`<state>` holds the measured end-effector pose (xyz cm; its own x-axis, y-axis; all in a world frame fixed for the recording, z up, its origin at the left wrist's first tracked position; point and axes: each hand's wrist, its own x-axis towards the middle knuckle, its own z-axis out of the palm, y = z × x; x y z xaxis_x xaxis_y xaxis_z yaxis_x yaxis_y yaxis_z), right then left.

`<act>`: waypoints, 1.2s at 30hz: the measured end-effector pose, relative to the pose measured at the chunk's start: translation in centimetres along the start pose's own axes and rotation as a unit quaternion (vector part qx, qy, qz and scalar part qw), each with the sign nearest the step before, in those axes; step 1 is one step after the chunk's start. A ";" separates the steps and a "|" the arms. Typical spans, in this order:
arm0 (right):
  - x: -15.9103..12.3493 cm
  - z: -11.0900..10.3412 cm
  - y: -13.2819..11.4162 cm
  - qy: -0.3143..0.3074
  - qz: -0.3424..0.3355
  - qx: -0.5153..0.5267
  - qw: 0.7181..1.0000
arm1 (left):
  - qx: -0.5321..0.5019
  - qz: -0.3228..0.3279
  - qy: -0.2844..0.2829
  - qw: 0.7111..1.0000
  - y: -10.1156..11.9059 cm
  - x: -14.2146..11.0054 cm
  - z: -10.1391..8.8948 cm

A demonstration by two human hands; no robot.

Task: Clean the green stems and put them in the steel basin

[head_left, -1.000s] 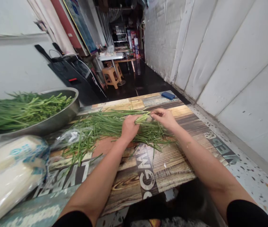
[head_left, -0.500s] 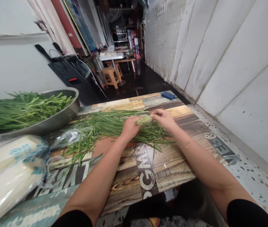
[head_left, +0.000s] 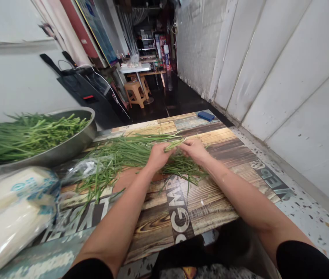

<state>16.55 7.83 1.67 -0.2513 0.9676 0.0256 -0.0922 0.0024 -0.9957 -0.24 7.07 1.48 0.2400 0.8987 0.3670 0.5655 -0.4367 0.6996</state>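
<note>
A small bunch of garlic chives (head_left: 173, 145) is wrapped in the fingers of my left hand (head_left: 159, 155), its pale stem ends pointing right. My right hand (head_left: 195, 150) is closed in a pinch at those stem ends, close beside the left; what sits between its fingertips is too small to make out. Beneath and around both hands, loose chives (head_left: 132, 151) lie spread over the wood-patterned table (head_left: 213, 193). Some strands stick out to the right, under my right wrist.
A metal bowl (head_left: 92, 126) heaped with more chives stands at the left. In front of it lie a crumpled clear bag (head_left: 87, 166) and a plastic-wrapped white package (head_left: 13, 217). A blue box (head_left: 206, 116) sits at the table's far edge. A white wall (head_left: 292, 69) runs along the right.
My right hand has shifted slightly left and down, closer to my left hand, at the stem ends. The left hand keeps its hold on the bunch.
</note>
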 end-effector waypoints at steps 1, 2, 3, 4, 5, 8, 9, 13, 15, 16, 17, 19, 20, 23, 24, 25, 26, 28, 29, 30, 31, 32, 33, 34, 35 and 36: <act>0.1 0.2 0.2 0.014 0.006 0.022 1.000 | 0.005 0.002 -0.004 1.000 0.1 0.0 -0.1; 0.3 0.1 0.2 0.027 0.013 0.042 0.999 | 0.010 0.002 -0.006 1.000 0.1 0.0 -0.2; 0.4 -0.2 0.2 0.038 0.021 0.057 0.997 | 0.013 0.001 -0.008 1.000 0.1 0.1 -0.3; 0.6 -0.7 0.1 0.047 0.030 0.068 0.996 | 0.016 -0.001 -0.009 1.000 0.1 0.1 -0.3; 0.7 -1.3 -0.2 0.060 0.037 0.078 0.994 | 0.017 -0.003 -0.010 1.000 0.0 0.1 -0.4; 1.0 -3.6 -1.1 0.111 0.036 0.098 0.988 | 0.006 -0.016 -0.008 1.000 -0.2 0.0 -0.4; 1.0 -4.3 -1.4 0.130 0.031 0.095 0.986 | 0.001 -0.022 -0.005 1.000 -0.3 0.0 -0.4; 0.8 -4.9 -1.6 0.152 0.019 0.002 0.988 | -0.016 -0.032 -0.005 0.999 -0.4 0.0 -0.3; 0.6 -4.2 -1.3 0.113 -0.026 -0.057 0.992 | -0.017 -0.033 -0.006 0.999 -0.4 0.0 -0.3; 0.5 -3.8 -1.1 0.090 -0.056 -0.082 0.991 | -0.018 -0.034 -0.006 0.999 -0.4 0.0 -0.3; 0.4 -3.4 -1.0 0.074 -0.081 -0.103 0.989 | -0.018 -0.035 -0.006 0.999 -0.4 0.0 -0.2; 0.3 -2.9 -0.8 0.064 -0.107 -0.139 0.982 | -0.020 -0.034 -0.007 0.999 -0.5 0.0 -0.2; 0.3 -2.9 -0.8 0.067 -0.113 -0.153 0.979 | -0.022 -0.032 -0.008 0.999 -0.6 0.0 -0.2; 0.6 -3.7 -0.9 0.100 -0.116 -0.158 0.975 | -0.024 -0.032 -0.004 0.999 -0.7 0.0 -0.2; 0.7 -4.0 -0.9 0.119 -0.112 -0.153 0.975 | -0.024 -0.034 -0.002 0.999 -0.7 0.0 -0.2; 0.9 -4.3 -0.9 0.138 -0.105 -0.148 0.974 | -0.022 -0.035 0.000 0.999 -0.7 0.0 -0.3; 1.0 -4.6 -0.9 0.154 -0.095 -0.148 0.972 | -0.018 -0.035 0.001 0.999 -0.6 0.0 -0.3; 1.1 -4.7 -0.9 0.164 -0.075 -0.164 0.970 | -0.011 -0.036 0.001 0.999 -0.6 0.0 -0.3; 1.1 -4.6 -0.8 0.155 -0.070 -0.176 0.970 | -0.008 -0.036 0.000 0.999 -0.5 0.0 -0.3; 1.0 -4.4 -0.8 0.136 -0.067 -0.189 0.970 | -0.007 -0.037 0.000 0.999 -0.5 0.0 -0.3; 0.9 -4.1 -0.8 0.108 -0.067 -0.200 0.972 | -0.007 -0.039 -0.002 0.999 -0.5 0.0 -0.3; 0.7 -3.8 -0.8 0.077 -0.073 -0.211 0.972 | -0.007 -0.041 -0.003 0.999 -0.5 0.0 -0.3; 0.5 -3.4 -0.8 0.050 -0.085 -0.224 0.970 | -0.007 -0.043 -0.005 0.999 -0.5 0.0 -0.3; 0.4 -3.1 -0.8 0.030 -0.103 -0.240 0.965 | -0.006 -0.043 -0.006 0.999 -0.5 0.0 -0.3; 0.3 -2.9 -0.7 0.019 -0.123 -0.259 0.958 | -0.006 -0.042 -0.007 0.999 -0.5 0.0 -0.3; 0.2 -2.8 -0.7 0.018 -0.143 -0.281 0.949 | -0.006 -0.039 -0.007 0.999 -0.5 0.0 -0.3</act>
<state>19.28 8.77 2.16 -0.2600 0.9151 0.3082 0.3787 0.3902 -0.8392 -0.73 7.28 1.35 0.2060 0.9308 0.3021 0.5742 -0.3649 0.7329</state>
